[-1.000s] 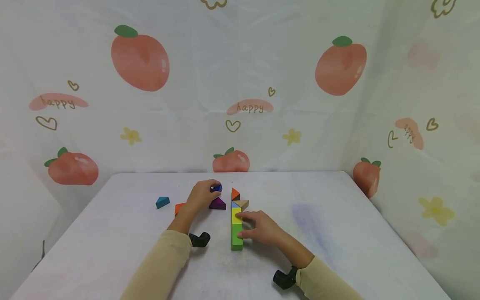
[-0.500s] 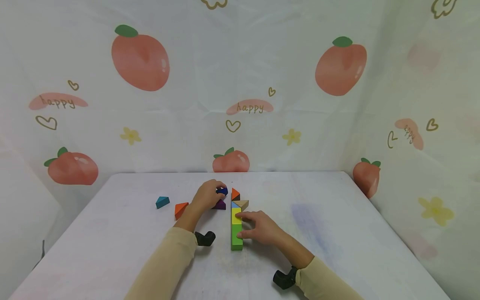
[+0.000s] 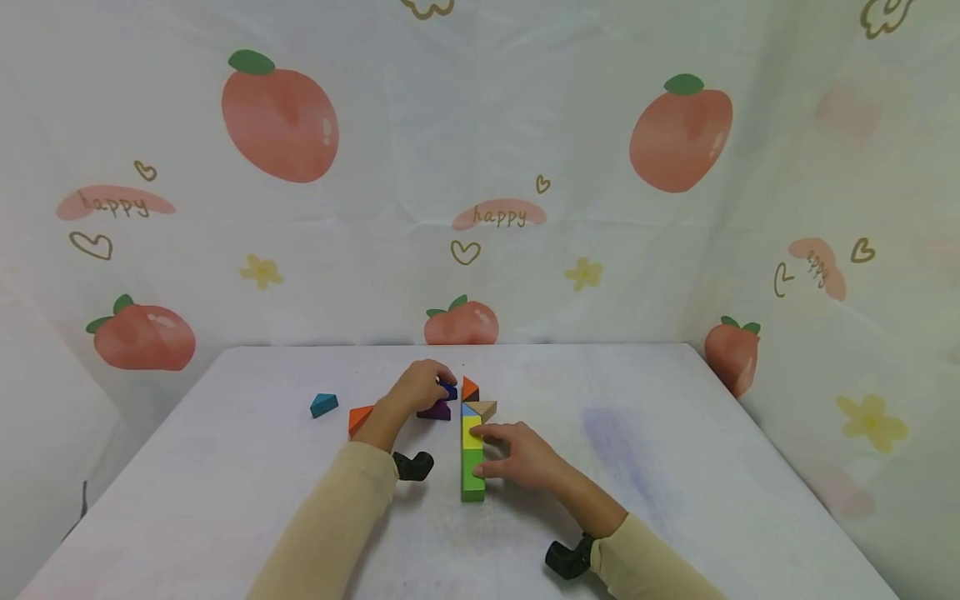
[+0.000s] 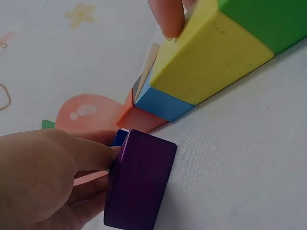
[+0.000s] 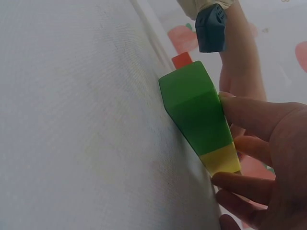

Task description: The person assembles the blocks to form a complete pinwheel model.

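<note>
In the head view, my left hand (image 3: 416, 387) pinches a dark blue block (image 3: 451, 392), mostly hidden by the fingers, just behind a purple triangular block (image 3: 434, 412). Right of it a row of blocks runs away from me: a green block (image 3: 472, 487), a yellow one (image 3: 470, 442), a small light blue triangle (image 3: 468, 410) and an orange triangle with a dark side (image 3: 470, 390). A tan triangular block (image 3: 486, 408) lies against the row's right side. My right hand (image 3: 525, 457) rests its thumb on the green block and its index fingertip on the yellow block, fingers spread.
On the left of the white table (image 3: 675, 500) lie a teal triangular block (image 3: 324, 405) and an orange block (image 3: 359, 418), partly behind my left forearm. A white curtain (image 3: 375, 283) printed with fruit stands behind the table.
My left hand has moved right with the dark blue block, bringing it closer to the row and the orange triangle. The right hand and the row have stayed put.
</note>
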`<act>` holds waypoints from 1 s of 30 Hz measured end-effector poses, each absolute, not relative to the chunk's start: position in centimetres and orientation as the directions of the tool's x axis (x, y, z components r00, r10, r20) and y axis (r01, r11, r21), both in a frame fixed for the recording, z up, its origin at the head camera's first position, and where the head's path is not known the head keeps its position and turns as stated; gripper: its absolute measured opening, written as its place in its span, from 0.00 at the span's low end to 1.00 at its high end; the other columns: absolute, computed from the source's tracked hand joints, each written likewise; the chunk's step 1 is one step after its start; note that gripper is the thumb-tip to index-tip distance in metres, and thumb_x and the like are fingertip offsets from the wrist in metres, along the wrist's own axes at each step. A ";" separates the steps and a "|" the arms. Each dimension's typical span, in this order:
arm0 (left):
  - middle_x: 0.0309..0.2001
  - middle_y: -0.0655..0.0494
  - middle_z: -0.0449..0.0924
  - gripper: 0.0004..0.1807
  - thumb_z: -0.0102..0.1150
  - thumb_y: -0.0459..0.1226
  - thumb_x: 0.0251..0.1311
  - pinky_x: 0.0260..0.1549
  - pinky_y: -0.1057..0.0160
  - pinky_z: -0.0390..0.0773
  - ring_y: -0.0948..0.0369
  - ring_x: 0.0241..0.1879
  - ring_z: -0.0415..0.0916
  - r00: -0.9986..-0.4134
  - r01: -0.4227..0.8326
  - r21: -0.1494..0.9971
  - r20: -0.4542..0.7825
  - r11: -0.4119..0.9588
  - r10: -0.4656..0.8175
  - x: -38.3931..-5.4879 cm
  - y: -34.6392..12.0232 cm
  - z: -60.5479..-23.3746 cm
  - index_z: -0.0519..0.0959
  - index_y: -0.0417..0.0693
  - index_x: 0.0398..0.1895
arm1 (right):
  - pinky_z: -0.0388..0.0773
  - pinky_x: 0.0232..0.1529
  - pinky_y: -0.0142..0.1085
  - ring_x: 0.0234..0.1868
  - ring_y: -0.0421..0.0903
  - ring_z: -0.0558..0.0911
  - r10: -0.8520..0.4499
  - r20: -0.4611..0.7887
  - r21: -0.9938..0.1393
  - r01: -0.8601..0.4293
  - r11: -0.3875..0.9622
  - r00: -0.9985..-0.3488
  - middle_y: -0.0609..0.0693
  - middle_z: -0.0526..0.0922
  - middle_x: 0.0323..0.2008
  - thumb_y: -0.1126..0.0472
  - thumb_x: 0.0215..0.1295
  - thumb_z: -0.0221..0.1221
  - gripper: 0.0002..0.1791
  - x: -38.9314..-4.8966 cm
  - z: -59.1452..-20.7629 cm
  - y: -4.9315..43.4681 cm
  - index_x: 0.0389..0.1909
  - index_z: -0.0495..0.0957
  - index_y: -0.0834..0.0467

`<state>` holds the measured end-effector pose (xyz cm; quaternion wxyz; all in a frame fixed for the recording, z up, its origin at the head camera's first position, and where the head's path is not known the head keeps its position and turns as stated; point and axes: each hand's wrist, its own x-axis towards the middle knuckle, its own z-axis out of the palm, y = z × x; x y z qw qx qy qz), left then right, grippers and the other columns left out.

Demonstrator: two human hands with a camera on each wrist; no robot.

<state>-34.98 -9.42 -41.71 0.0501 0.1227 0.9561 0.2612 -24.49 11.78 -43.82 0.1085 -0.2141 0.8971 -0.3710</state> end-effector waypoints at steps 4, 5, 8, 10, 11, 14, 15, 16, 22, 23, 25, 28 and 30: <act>0.51 0.50 0.78 0.12 0.61 0.34 0.62 0.52 0.51 0.75 0.53 0.47 0.72 -0.966 0.208 0.533 -0.017 0.820 0.257 -34.9 -9.6 -42.0 0.84 0.52 0.48 | 0.65 0.62 0.55 0.63 0.54 0.70 -0.474 -0.022 -0.709 -0.320 0.628 -0.880 0.52 0.74 0.62 0.47 0.57 0.69 0.33 -24.5 -43.8 11.8 0.64 0.74 0.50; 0.52 0.50 0.77 0.12 0.62 0.35 0.62 0.52 0.51 0.75 0.53 0.47 0.72 -0.968 0.207 0.535 -0.008 0.819 0.250 -34.9 -9.6 -42.1 0.84 0.52 0.48 | 0.65 0.62 0.55 0.63 0.54 0.70 -0.475 -0.020 -0.708 -0.323 0.628 -0.880 0.52 0.74 0.62 0.47 0.57 0.69 0.33 -24.5 -43.8 11.8 0.64 0.74 0.50; 0.51 0.50 0.77 0.14 0.65 0.41 0.60 0.50 0.51 0.76 0.53 0.47 0.73 -0.978 0.192 0.524 0.031 0.830 0.207 -34.8 -9.6 -42.3 0.83 0.53 0.49 | 0.66 0.62 0.54 0.62 0.54 0.70 -0.479 -0.014 -0.703 -0.332 0.629 -0.878 0.51 0.75 0.62 0.47 0.57 0.69 0.33 -24.5 -43.8 11.8 0.64 0.74 0.50; 0.49 0.51 0.77 0.18 0.67 0.46 0.58 0.49 0.52 0.76 0.53 0.46 0.73 -0.985 0.171 0.497 0.057 0.851 0.165 -34.7 -9.6 -42.3 0.83 0.52 0.50 | 0.66 0.62 0.55 0.62 0.54 0.70 -0.478 -0.015 -0.701 -0.332 0.631 -0.878 0.51 0.75 0.62 0.47 0.57 0.69 0.33 -24.5 -43.8 11.8 0.64 0.74 0.50; 0.47 0.51 0.77 0.20 0.67 0.48 0.57 0.47 0.52 0.77 0.53 0.45 0.73 -0.987 0.159 0.477 0.065 0.864 0.146 -34.7 -9.5 -42.4 0.82 0.52 0.50 | 0.66 0.62 0.55 0.63 0.54 0.70 -0.477 -0.015 -0.701 -0.331 0.632 -0.879 0.51 0.75 0.62 0.47 0.57 0.69 0.33 -24.5 -43.8 11.8 0.64 0.74 0.50; 0.45 0.50 0.78 0.26 0.67 0.55 0.55 0.45 0.52 0.77 0.53 0.43 0.74 -0.993 0.119 0.426 0.074 0.897 0.097 -34.5 -9.4 -42.6 0.81 0.50 0.51 | 0.65 0.62 0.55 0.63 0.54 0.70 -0.478 -0.013 -0.700 -0.333 0.632 -0.878 0.51 0.74 0.62 0.46 0.57 0.68 0.33 -24.4 -43.8 11.8 0.64 0.74 0.50; 0.45 0.50 0.79 0.27 0.66 0.56 0.55 0.45 0.51 0.77 0.52 0.43 0.74 -0.993 0.110 0.414 0.074 0.904 0.087 -34.5 -9.3 -42.6 0.81 0.50 0.51 | 0.65 0.62 0.55 0.63 0.54 0.70 -0.479 -0.012 -0.701 -0.334 0.631 -0.878 0.51 0.74 0.62 0.46 0.57 0.68 0.33 -24.4 -43.8 11.8 0.64 0.74 0.50; 0.46 0.49 0.79 0.28 0.66 0.57 0.55 0.45 0.51 0.77 0.52 0.43 0.74 -0.994 0.102 0.408 0.074 0.907 0.078 -34.4 -9.3 -42.7 0.81 0.49 0.52 | 0.65 0.62 0.55 0.62 0.54 0.70 -0.478 -0.012 -0.702 -0.333 0.630 -0.878 0.51 0.75 0.62 0.46 0.57 0.69 0.33 -24.4 -43.8 11.8 0.64 0.74 0.50; 0.42 0.49 0.80 0.26 0.66 0.55 0.55 0.44 0.51 0.76 0.52 0.40 0.74 -0.994 0.094 0.419 0.086 0.903 0.064 -34.0 -8.9 -43.0 0.81 0.47 0.49 | 0.65 0.62 0.55 0.61 0.54 0.70 -0.470 -0.016 -0.703 -0.325 0.633 -0.882 0.50 0.75 0.61 0.46 0.57 0.69 0.33 -24.5 -43.9 11.8 0.63 0.75 0.49; 0.41 0.50 0.80 0.25 0.66 0.54 0.56 0.44 0.51 0.76 0.53 0.39 0.74 -0.994 0.097 0.419 0.086 0.903 0.067 -34.0 -8.9 -43.1 0.81 0.48 0.48 | 0.66 0.62 0.55 0.61 0.53 0.70 -0.470 -0.016 -0.702 -0.325 0.634 -0.883 0.50 0.75 0.61 0.46 0.57 0.69 0.33 -24.5 -43.9 11.8 0.63 0.75 0.49; 0.41 0.50 0.80 0.22 0.67 0.53 0.56 0.43 0.52 0.75 0.54 0.39 0.74 -0.994 0.102 0.431 0.083 0.897 0.074 -34.0 -8.9 -43.2 0.81 0.48 0.47 | 0.66 0.62 0.54 0.61 0.53 0.70 -0.470 -0.016 -0.701 -0.325 0.635 -0.882 0.50 0.75 0.61 0.46 0.57 0.69 0.33 -24.5 -44.0 11.8 0.64 0.74 0.49; 0.42 0.50 0.80 0.20 0.67 0.51 0.57 0.43 0.52 0.75 0.53 0.41 0.74 -0.994 0.108 0.450 0.080 0.887 0.080 -33.9 -8.9 -43.4 0.82 0.50 0.46 | 0.66 0.62 0.54 0.62 0.53 0.70 -0.468 -0.018 -0.701 -0.323 0.636 -0.884 0.50 0.75 0.61 0.46 0.56 0.69 0.33 -24.5 -43.9 11.8 0.64 0.74 0.48; 0.44 0.50 0.80 0.20 0.67 0.51 0.57 0.44 0.51 0.76 0.53 0.42 0.74 -0.993 0.116 0.462 0.086 0.879 0.086 -33.9 -8.9 -43.5 0.82 0.51 0.47 | 0.66 0.62 0.54 0.62 0.53 0.70 -0.467 -0.018 -0.702 -0.321 0.635 -0.884 0.50 0.75 0.61 0.46 0.56 0.69 0.33 -24.5 -43.9 11.8 0.64 0.75 0.49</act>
